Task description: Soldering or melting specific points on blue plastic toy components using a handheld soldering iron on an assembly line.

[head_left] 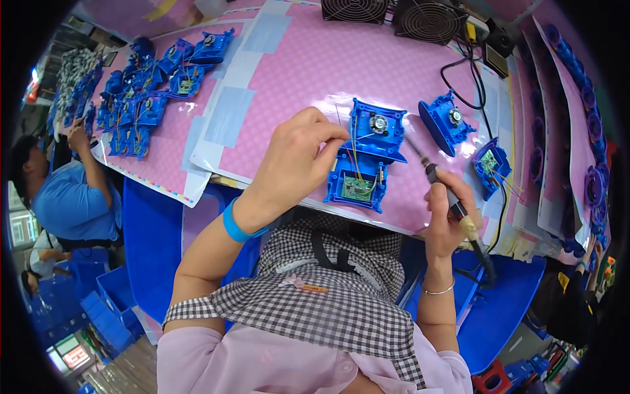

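- In the head view, the left hand [298,154] has thumb and forefinger nearly closed in a pinch around what looks like a thin strand, too fine to identify. It is just left of the worked housing, probably so the fingertips reach its wires without covering the speaker.
- The right hand [451,210] is closed around the handle of a soldering iron [441,181], pen-like and well back from the metal shaft, presumably to keep skin off the heat. The shaft points far and left, its tip just beside the speaker half's right edge.
- The worked pair lies between the hands on the pink tabletop [295,72]: a blue speaker half [394,123] on the far side, a blue circuit-board half [336,187] on the near side. Both show their insides, and thin coloured wires [355,156] run between them; lying close probably keeps those wires slack.
- To the right lie another speaker half [438,126] and, nearer, another board half [499,152], seemingly set within reach but aside.
- Many similar blue housings [151,108] are grouped at far left, apparently to leave the middle free.
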### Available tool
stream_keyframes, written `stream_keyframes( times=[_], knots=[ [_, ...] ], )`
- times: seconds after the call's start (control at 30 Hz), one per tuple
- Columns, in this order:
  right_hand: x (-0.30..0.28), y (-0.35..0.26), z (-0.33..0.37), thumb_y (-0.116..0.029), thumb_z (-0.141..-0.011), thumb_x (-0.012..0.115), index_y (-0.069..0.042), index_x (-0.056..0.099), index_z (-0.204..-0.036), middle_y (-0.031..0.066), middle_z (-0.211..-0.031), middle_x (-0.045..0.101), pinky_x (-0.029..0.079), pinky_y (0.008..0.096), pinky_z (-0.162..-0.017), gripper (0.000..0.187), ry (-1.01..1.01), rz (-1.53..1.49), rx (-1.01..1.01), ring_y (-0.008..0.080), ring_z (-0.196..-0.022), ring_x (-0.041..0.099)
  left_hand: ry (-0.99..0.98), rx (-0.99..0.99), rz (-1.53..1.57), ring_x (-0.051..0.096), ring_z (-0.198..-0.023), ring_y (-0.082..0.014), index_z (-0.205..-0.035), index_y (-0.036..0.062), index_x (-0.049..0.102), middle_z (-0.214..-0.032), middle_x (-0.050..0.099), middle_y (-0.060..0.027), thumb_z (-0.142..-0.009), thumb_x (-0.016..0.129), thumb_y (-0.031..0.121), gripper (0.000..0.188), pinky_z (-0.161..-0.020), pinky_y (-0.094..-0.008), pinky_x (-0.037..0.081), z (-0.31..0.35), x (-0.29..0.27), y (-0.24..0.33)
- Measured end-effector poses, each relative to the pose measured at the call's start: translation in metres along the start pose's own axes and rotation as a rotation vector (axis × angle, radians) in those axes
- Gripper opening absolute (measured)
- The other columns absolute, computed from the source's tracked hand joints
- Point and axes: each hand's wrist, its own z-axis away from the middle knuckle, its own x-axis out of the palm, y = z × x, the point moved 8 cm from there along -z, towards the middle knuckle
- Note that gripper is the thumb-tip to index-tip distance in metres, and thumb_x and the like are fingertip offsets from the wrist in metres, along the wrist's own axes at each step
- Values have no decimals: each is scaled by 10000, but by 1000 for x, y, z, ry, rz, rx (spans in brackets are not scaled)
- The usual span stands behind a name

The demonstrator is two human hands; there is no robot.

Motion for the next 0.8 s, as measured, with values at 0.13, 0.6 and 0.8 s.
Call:
stream_keyframes(
  times=[0.13, 0.6, 0.8],
  knots=[
    [-6, -13, -9, 6, -828, 638, 19, 683, -1022, 91, -877, 637, 467, 269, -733, 200, -55, 290, -79, 159, -827, 595, -5, -11, 39, 469, -521, -83, -899, 23, 716, -800, 628, -58, -795, 672, -5, 116, -464, -239, 342, -1, 1, -1],
    [5, 31, 14, -105, -932, 594, 55, 601, -1024, 138, -696, 644, 497, 261, -477, 185, 131, -152, 252, 165, -499, 604, -48, -48, 11, 604, -684, -251, -878, -18, 691, -777, 603, -122, -798, 632, 0, 102, -600, -346, 468, -5, 4, 3],
    [9, 38, 12, -123, -949, 577, 63, 631, -1056, 137, -688, 644, 502, 265, -471, 222, 121, -203, 293, 167, -502, 607, -23, 9, -13, 499, -534, -103, -894, 8, 713, -761, 603, -67, -796, 651, -4, 116, -474, -251, 375, -9, 6, 4]
  ],
)
